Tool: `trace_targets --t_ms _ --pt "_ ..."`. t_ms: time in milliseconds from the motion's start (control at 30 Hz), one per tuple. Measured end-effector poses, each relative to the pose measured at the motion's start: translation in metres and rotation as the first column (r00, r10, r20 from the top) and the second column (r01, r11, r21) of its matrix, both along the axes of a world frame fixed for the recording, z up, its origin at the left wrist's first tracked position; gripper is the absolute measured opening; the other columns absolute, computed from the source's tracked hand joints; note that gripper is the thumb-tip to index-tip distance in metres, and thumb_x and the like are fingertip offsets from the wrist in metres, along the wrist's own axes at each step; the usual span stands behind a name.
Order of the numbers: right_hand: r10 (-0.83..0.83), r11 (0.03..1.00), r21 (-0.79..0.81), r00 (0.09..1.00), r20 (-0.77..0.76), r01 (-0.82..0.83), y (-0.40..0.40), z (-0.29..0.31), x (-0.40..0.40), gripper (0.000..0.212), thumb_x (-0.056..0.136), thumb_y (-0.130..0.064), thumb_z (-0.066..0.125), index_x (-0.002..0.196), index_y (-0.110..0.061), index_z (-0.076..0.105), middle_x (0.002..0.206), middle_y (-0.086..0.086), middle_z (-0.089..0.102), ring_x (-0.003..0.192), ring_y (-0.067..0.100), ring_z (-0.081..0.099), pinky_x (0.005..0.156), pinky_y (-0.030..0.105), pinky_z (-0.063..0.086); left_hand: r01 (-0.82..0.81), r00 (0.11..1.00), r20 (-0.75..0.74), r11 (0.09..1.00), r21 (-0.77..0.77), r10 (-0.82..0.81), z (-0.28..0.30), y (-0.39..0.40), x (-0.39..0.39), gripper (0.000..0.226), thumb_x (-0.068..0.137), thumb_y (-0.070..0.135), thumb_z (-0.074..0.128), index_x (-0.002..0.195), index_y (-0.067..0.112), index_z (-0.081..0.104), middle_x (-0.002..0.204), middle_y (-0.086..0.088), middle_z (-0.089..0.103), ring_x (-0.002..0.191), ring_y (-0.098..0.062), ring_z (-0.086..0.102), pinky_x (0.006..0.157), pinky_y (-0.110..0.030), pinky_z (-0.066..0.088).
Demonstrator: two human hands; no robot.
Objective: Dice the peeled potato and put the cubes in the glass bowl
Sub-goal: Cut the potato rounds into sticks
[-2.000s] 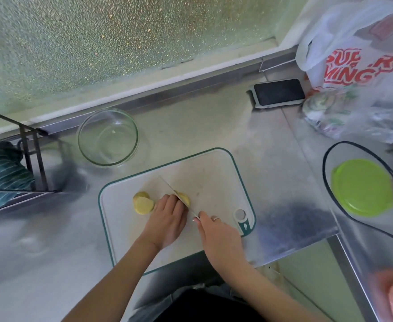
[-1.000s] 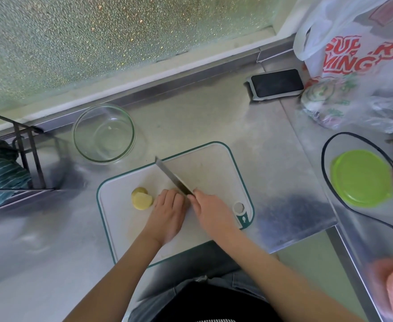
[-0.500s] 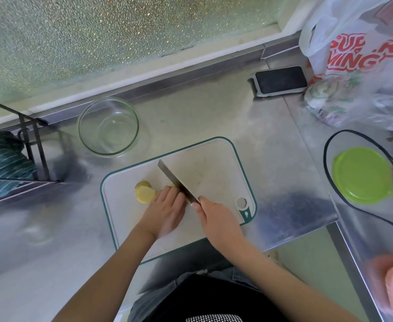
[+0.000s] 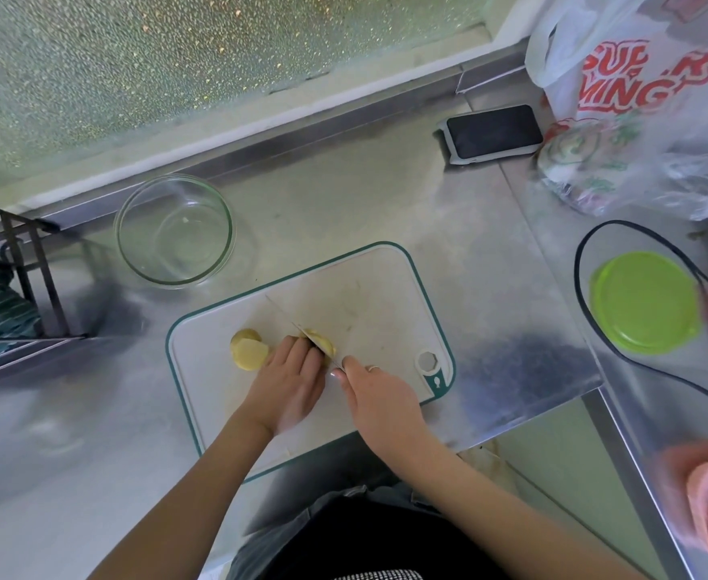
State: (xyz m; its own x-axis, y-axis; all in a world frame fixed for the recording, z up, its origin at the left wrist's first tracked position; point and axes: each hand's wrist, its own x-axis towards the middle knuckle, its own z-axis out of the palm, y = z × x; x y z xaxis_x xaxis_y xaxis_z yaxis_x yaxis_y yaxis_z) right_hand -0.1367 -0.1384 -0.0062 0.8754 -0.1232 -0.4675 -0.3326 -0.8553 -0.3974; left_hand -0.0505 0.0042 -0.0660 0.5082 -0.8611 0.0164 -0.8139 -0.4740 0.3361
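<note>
I see my left hand (image 4: 291,380) lying over the potato (image 4: 322,343) on the cutting board (image 4: 369,303), fingers curled down on top of it to pin it in place. My right hand (image 4: 375,397) is clenched around the handle of the knife (image 4: 298,326), which is mostly hidden under the fingers; the blade runs up and to the left across the board and its edge sits in the potato, just beside my left fingertips. To the left of that hand, 2 cut slices (image 4: 248,350) lie stacked on the board, touching each other and apart from the piece being cut. The glass bowl (image 4: 175,230) stands on the steel bench (image 4: 344,194) beyond the board's upper left corner, well apart from the potato, and I see no potato cubes in it. At the far right of the bench there is a phone (image 4: 492,131) lying flat, a white plastic bag (image 4: 645,85) with red lettering, and a green lid (image 4: 645,301) inside a black loop.
</note>
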Motion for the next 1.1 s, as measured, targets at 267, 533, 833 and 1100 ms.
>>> trace_targets --t_ms 267,533,833,1100 --pt "0.004 1.000 -0.017 0.996 0.093 -0.003 0.003 -0.004 -0.001 0.044 0.100 -0.041 0.021 0.117 -0.013 0.050 0.083 0.010 0.065 0.071 0.030 0.065 0.060 0.035 0.047 -0.019 1.000 -0.007 1.000 -0.019 0.018 -0.004 -0.001 -0.002 0.020 0.089 0.017 0.046 0.089 0.000 0.057 0.083 -0.015 0.055 0.074 -0.032 0.044 0.069 -0.039 0.037" --pt "-0.028 0.996 0.086 0.998 0.064 0.022 -0.002 -0.017 0.007 0.042 0.102 -0.040 0.023 0.120 -0.014 0.049 0.096 0.010 0.067 0.085 0.027 0.064 0.072 0.033 0.046 0.012 1.000 -0.005 0.999 -0.037 -0.012 0.000 -0.004 0.001 0.013 0.088 0.016 0.045 0.088 0.005 0.052 0.082 -0.012 0.053 0.072 -0.028 0.041 0.070 -0.035 0.032" --pt "-0.028 0.999 0.038 0.964 0.264 0.018 -0.004 -0.026 0.019 0.029 0.098 -0.034 0.047 0.097 -0.011 0.062 0.067 0.008 0.066 0.056 0.024 0.063 0.049 0.029 0.042 -0.041 0.999 0.004 0.999 0.011 0.041 0.001 -0.005 0.009 0.013 0.089 0.019 0.041 0.089 0.007 0.048 0.081 -0.012 0.052 0.071 -0.029 0.043 0.071 -0.035 0.034" --pt "0.048 0.997 -0.079 0.931 0.363 -0.021 -0.010 -0.028 0.030 0.018 0.086 -0.030 0.066 0.079 -0.014 0.063 0.050 0.000 0.058 0.040 0.016 0.055 0.046 0.017 0.026 -0.105 0.994 -0.005 0.994 0.017 0.105 0.004 -0.007 0.008 0.014 0.091 0.022 0.037 0.093 0.010 0.043 0.085 -0.011 0.051 0.076 -0.027 0.041 0.073 -0.035 0.036"
